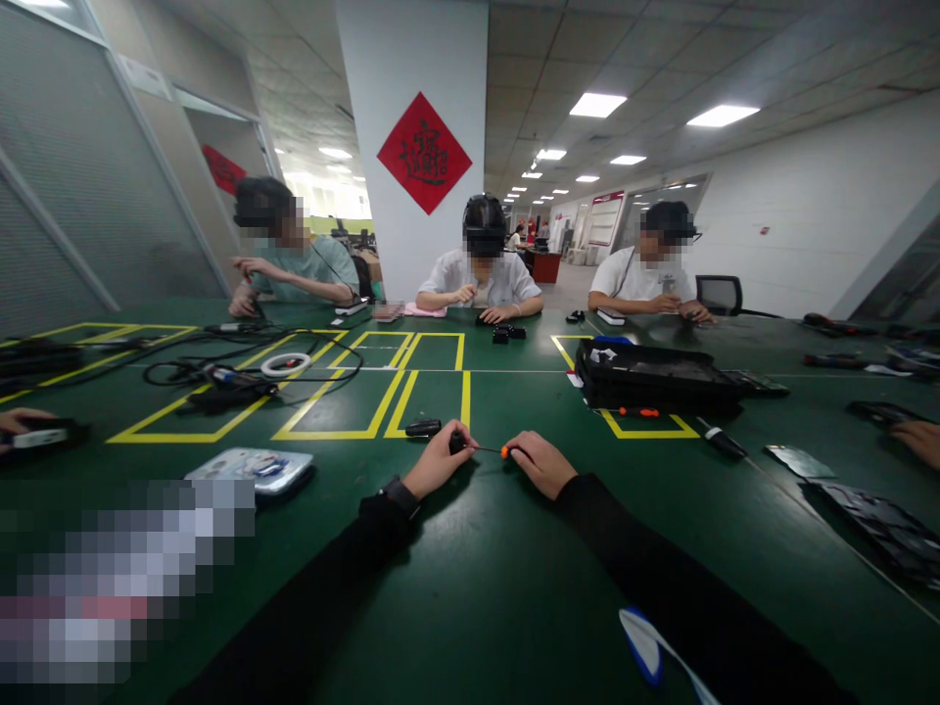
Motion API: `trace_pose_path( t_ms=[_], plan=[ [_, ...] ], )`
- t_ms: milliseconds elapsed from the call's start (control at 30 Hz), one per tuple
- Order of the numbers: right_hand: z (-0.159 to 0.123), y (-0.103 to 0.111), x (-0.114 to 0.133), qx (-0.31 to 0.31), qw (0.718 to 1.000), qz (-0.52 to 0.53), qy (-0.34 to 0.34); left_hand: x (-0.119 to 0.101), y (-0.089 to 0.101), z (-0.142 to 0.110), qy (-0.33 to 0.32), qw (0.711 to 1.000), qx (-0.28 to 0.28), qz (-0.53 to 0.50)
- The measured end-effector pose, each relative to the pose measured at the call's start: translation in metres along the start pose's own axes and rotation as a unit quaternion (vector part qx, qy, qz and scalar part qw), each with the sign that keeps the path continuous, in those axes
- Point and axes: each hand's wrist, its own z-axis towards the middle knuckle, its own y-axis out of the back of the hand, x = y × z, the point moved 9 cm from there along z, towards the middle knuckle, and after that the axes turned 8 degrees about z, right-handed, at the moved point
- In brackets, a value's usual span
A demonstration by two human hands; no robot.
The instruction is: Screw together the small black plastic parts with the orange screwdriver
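Note:
My left hand (435, 462) is closed around a small black piece (457, 442), held just above the green table. A thin metal shaft (485, 449) spans the gap between my hands and meets the black piece. At its other end is a small orange piece (505, 452), pinched in the fingertips of my right hand (541, 464). Whether shaft and orange piece are joined, I cannot tell. Beside my left hand, on its far side, lies a black cylinder (423, 429).
A black tray (653, 377) stands front right, with small orange pieces (649, 413) by its edge. A light tin (254, 470) lies left, cables (220, 377) beyond it. A black-tipped tool (724, 440) with a cord is right. Three people sit across; others' hands show at both sides.

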Motion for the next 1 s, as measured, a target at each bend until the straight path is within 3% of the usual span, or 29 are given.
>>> trace_pose_path(
  t_ms=[1000],
  plan=[
    [0.001,-0.0018,-0.0056,-0.006,1.0,-0.011,0.003,-0.0001,0.0011,0.0007,-0.013,1.0,-0.005,0.012]
  ],
)
